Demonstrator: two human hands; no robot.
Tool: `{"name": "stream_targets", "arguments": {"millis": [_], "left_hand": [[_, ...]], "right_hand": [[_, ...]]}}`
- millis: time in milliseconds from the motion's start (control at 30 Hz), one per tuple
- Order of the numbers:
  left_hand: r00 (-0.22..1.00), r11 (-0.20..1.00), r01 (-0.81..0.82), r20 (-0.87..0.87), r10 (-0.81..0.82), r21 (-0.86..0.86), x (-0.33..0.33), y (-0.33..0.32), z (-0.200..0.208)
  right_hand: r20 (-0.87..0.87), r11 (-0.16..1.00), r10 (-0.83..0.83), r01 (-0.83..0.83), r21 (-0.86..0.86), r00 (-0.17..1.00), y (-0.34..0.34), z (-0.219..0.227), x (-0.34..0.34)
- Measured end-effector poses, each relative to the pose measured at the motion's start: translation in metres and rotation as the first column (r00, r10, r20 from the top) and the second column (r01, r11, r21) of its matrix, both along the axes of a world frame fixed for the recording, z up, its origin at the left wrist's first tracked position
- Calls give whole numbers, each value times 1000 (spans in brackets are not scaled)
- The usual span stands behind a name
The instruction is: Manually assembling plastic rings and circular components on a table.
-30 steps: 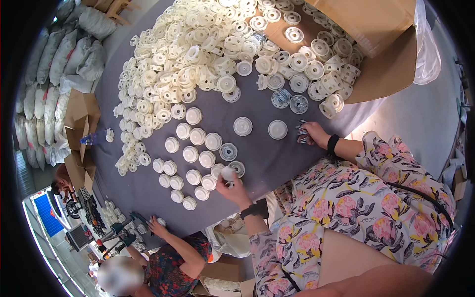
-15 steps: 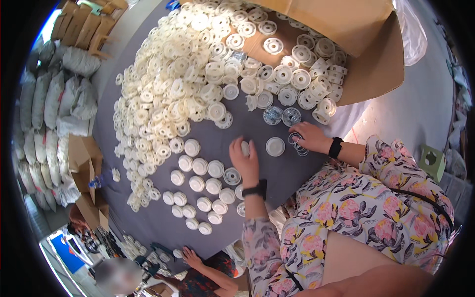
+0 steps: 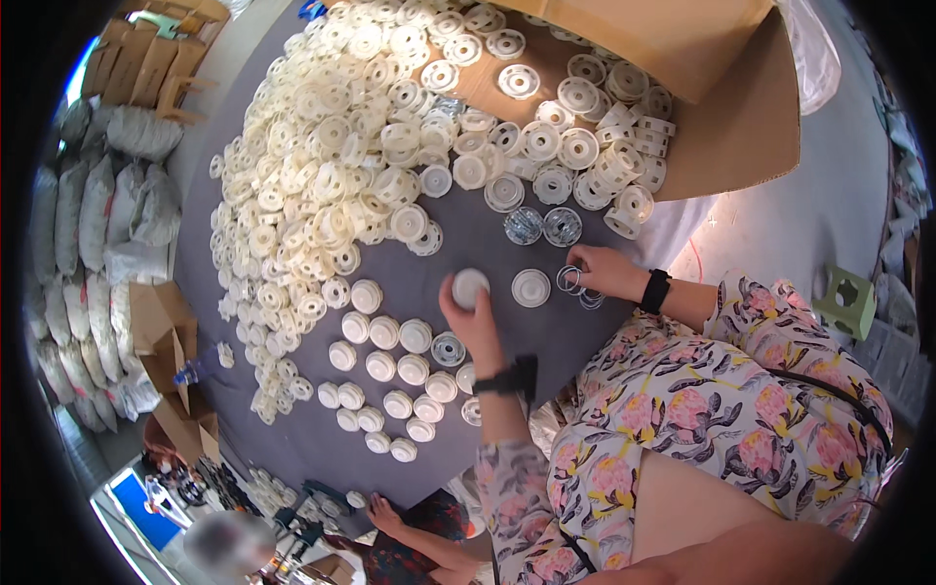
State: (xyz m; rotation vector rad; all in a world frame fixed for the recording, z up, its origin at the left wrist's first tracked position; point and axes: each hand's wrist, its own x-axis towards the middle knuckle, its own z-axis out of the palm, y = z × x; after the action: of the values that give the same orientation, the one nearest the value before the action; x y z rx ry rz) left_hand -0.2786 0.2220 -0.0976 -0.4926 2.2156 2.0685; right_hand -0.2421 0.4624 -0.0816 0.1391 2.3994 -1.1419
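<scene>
My left hand grips a round white plastic cap between thumb and fingers, just above the grey cloth. To the right of it, a wider white round part lies flat. My right hand pinches thin rings that look like metal; several hang together from the fingertips. Two clear, shiny round parts sit side by side beyond my hands. Left of my left hand stand rows of white round caps, with one greyer ring-shaped part among them.
A large heap of off-white plastic rings covers the far left, spilling from a cardboard box at the far right. A co-worker's hand is at the lower left edge. Stacked sacks and a green stool stand beyond.
My left hand has turned, so the white cap shows more fully. The right fingers have shifted on the rings. The whole view has swung slightly.
</scene>
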Motion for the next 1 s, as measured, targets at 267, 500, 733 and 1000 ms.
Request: {"name": "stream_targets", "arguments": {"millis": [267, 500, 733, 1000], "left_hand": [[899, 904, -426, 96, 426, -25, 182, -77, 13], [890, 571, -281, 13, 456, -771, 226, -115, -27], [885, 478, -370, -145, 443, -797, 191, -101, 12], [913, 827, 73, -297, -280, -557, 31, -5, 22]], "right_hand": [[362, 918, -29, 168, -358, 932, -40, -10, -15], [340, 959, 22, 76, -273, 940, -71, -3, -2], [315, 954, -23, 116, -278, 949, -40, 0, -4], [484, 917, -178, 323, -234, 857, 14, -6, 24]]}}
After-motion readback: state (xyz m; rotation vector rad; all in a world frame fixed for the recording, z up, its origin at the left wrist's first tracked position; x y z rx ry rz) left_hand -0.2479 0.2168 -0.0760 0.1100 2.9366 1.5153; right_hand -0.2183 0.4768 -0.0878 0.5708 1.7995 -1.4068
